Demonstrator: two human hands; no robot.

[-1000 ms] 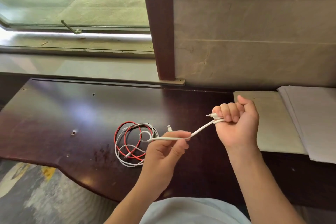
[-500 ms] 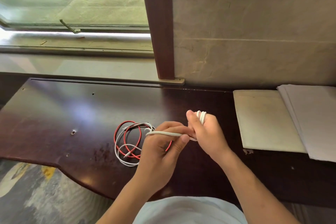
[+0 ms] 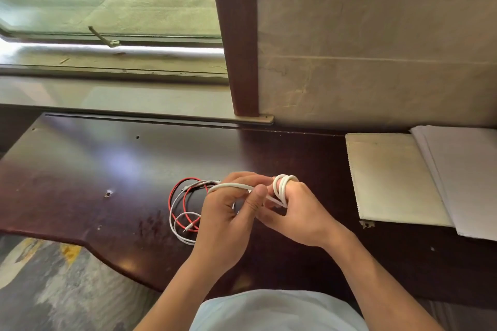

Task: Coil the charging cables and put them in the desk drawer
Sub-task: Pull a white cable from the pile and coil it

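Since a second ago the two hands have closed together: right hand was raised and apart with the white cable stretched between them; now they nearly touch and more turns sit on the right fingers.

Left of the hands, the red cable [image 3: 177, 196] and a thin white cable [image 3: 173, 219] lie in a loose tangle on the dark worktop [image 3: 80, 169], not yet coiled; part of the tangle is hidden under the left hand.

Left hand [image 3: 228, 212]: fingers curled, thumb pinching the thick white cable [image 3: 231, 185]. Judged purpose: feed slack and keep tension so the turns lie snug.

Right hand [image 3: 298, 209]: several loops of that cable wrapped round its fingers, which serve as the former for the coil; thumb appears to pin the strand underneath.

Right of the hands, a beige pad [image 3: 390, 177] and white paper sheets [image 3: 462, 177] rest on the worktop, apart from the cables.

Drawer not in view.
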